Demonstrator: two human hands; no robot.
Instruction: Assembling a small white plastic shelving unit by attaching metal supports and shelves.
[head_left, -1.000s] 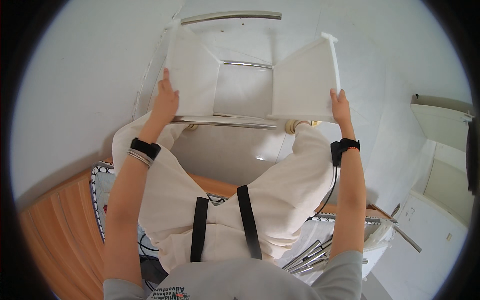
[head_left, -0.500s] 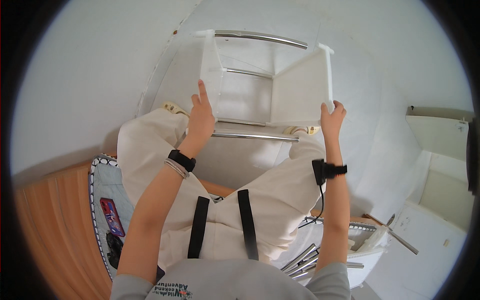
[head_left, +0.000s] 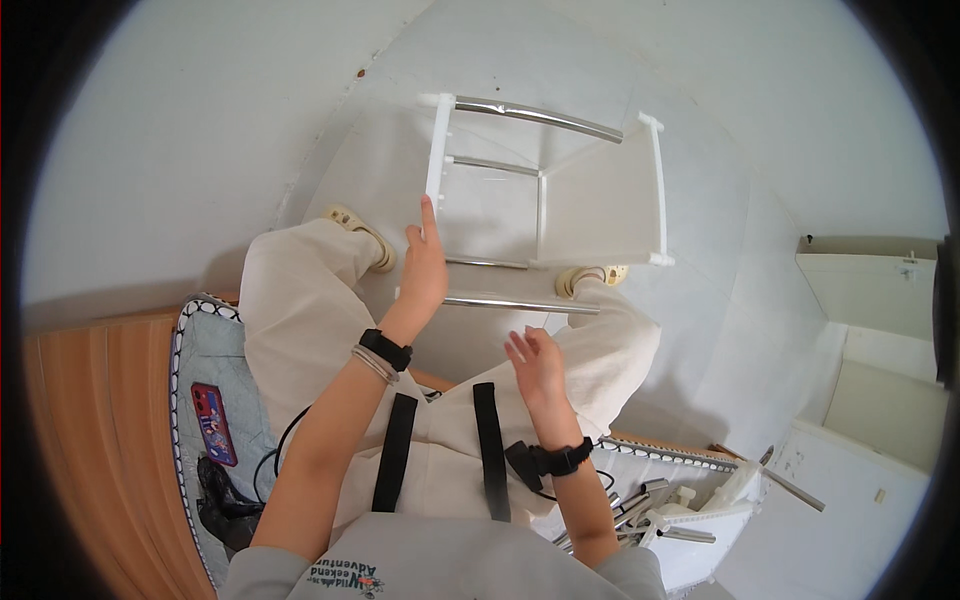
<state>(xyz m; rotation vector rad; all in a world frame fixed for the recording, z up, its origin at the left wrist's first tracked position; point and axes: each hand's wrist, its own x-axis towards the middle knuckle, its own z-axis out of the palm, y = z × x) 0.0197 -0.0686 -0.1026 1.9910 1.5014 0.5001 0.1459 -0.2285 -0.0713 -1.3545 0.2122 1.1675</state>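
A white rack frame (head_left: 600, 205) with flat side panels and chrome cross bars stands on the pale floor between my feet. My left hand (head_left: 422, 268) rests on the edge of its left side panel, fingers along the panel. Over my right knee, my right hand (head_left: 536, 365) hovers with its fingers spread, holding nothing, a little below the front chrome bar (head_left: 520, 302). I sit in cream trousers (head_left: 300, 330) with black straps over my lap.
A quilted grey cushion (head_left: 205, 360) on a wooden seat at my left carries a red phone (head_left: 214, 423) and dark cables. Loose chrome rods and white plastic parts (head_left: 670, 510) lie at my lower right. White cabinets (head_left: 870, 290) stand at the right.
The rack has gone down and away from me, from lap height to the floor. My right hand has let go of the right panel and drawn back over my knee.
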